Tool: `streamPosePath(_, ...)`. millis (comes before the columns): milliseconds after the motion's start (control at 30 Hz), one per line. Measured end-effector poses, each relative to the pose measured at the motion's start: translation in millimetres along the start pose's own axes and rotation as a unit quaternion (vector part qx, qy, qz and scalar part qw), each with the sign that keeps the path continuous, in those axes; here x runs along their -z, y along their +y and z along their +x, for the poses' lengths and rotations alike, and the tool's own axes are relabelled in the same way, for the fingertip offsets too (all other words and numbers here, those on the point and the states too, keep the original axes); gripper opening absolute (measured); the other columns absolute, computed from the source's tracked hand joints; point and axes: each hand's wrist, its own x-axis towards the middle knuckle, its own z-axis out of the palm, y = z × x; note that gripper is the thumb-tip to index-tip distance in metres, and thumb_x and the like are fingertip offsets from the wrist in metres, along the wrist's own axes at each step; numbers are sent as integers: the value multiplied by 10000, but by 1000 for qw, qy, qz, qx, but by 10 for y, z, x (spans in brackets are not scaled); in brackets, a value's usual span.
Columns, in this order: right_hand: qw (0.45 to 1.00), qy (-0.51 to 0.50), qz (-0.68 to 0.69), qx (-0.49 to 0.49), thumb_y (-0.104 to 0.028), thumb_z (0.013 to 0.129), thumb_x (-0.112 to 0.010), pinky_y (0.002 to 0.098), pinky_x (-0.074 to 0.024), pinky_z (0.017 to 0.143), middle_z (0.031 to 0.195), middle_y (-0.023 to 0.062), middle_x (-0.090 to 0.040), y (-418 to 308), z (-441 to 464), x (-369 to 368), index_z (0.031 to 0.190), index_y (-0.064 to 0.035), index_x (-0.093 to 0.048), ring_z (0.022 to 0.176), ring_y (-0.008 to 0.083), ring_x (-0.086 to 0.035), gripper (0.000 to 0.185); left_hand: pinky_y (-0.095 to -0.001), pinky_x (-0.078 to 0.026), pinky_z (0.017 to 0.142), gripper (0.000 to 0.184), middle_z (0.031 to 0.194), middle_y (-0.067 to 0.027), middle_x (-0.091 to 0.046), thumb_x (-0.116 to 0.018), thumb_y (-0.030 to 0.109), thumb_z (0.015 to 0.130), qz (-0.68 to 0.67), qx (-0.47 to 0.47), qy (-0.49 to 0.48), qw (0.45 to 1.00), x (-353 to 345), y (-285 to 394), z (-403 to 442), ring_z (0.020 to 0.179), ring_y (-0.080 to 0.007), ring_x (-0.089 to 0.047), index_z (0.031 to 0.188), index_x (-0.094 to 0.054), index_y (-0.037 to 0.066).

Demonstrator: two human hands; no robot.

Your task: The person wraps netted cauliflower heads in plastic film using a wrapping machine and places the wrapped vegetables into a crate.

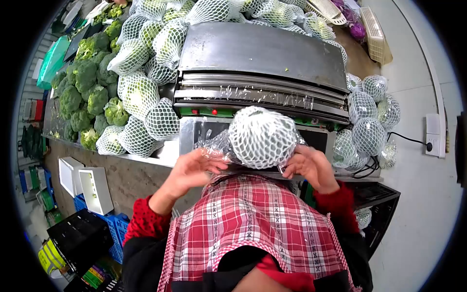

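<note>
A round bundle in white foam netting (262, 137) sits in front of me at the near side of a metal wrapping machine (262, 53), with clear plastic film (216, 143) bunched at its left. My left hand (197, 168) is at the left of the bundle, its fingers bent against the film and closed on it. My right hand (311, 168) is at the bundle's right side, fingertips pressed together at the film's edge below the netting. The bundle's contents are hidden by the netting.
Netted vegetables (138, 95) and bare broccoli (85, 87) are piled at the left. Wrapped netted bundles (368, 136) lie at the right, near a black cable (411, 138) and wall socket (433, 138). White boxes (96, 190) and a black crate (382, 202) stand lower down.
</note>
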Motion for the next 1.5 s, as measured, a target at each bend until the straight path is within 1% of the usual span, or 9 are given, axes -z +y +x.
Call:
streamPosePath(167,893,152,-291,309,140,860,-491,269,-514,707,1020,140,-613,579,23,-307,1409,5,-385,826,189,-645,575,-250,-494,624,240,798,-85,-666,-500,166,993,40,-64,298,952,-196,-451,-71,649,-124,-611,896,-639,-4)
streamPosePath(267,756,293,-448,376,-52,962,-495,231,-434,480,617,14,-551,561,160,-292,924,-1,-597,505,97,-535,120,-235,-429,511,339,623,-44,-597,-476,210,1007,138,-121,385,904,-48,-510,-162,529,-95,-530,736,-585,37)
streamPosePath(333,872,375,-208,235,-196,1009,-456,210,-315,383,495,-33,-433,320,-7,-193,797,-42,-539,391,61,-401,275,-243,-289,366,439,473,26,-381,-463,280,1011,13,-97,493,865,-71,-330,-367,387,-75,-376,614,-448,94)
streamPosePath(567,820,290,-492,-43,-222,913,-565,407,-492,617,696,200,-638,1813,-94,620,846,13,-655,632,337,-615,260,-451,-490,683,352,845,-276,-649,-592,338,828,484,247,217,811,85,-1737,-288,833,-365,-665,860,-702,5)
streamPosePath(933,982,-41,-161,87,-230,897,-636,349,-387,963,1226,155,-527,1663,483,-441,1251,2,-483,1144,238,-488,451,-390,-518,732,365,897,-200,-670,-665,343,816,245,-507,6,827,-1050,-51,670,843,-357,-649,791,-657,-21)
streamPosePath(1067,945,-178,-124,243,-223,909,-636,329,-345,1043,1343,116,-480,1341,314,-560,1342,-3,-424,1258,196,-429,530,-412,-459,951,621,1159,-254,-594,-741,313,772,10,19,-304,952,-907,394,325,1076,-360,-592,1185,-525,-96)
streamPosePath(1133,942,-182,-189,210,-217,971,-552,298,-349,1032,1297,84,-524,861,-19,-450,1311,0,-461,1191,161,-474,413,-407,-397,1018,784,1266,-239,-528,-771,300,738,22,78,-280,956,-907,533,193,1163,-335,-534,1318,-421,-93)
streamPosePath(1200,965,-87,245,31,-263,988,-516,322,-358,1038,1295,98,-524,551,-507,-480,1326,-1,-436,1215,175,-482,435,-382,-305,1090,936,1401,-194,-419,-784,260,694,80,38,-275,957,-783,409,126,1282,-276,-434,1413,-287,-74)
streamPosePath(1500,834,287,-319,348,-387,681,-809,371,-415,988,1209,166,-543,-1685,-298,298,1323,53,-386,1119,248,-532,887,-358,-392,1026,547,1337,-161,-506,-589,132,933,205,-193,-92,955,-1458,293,1435,1231,-256,-499,1394,-337,-21)
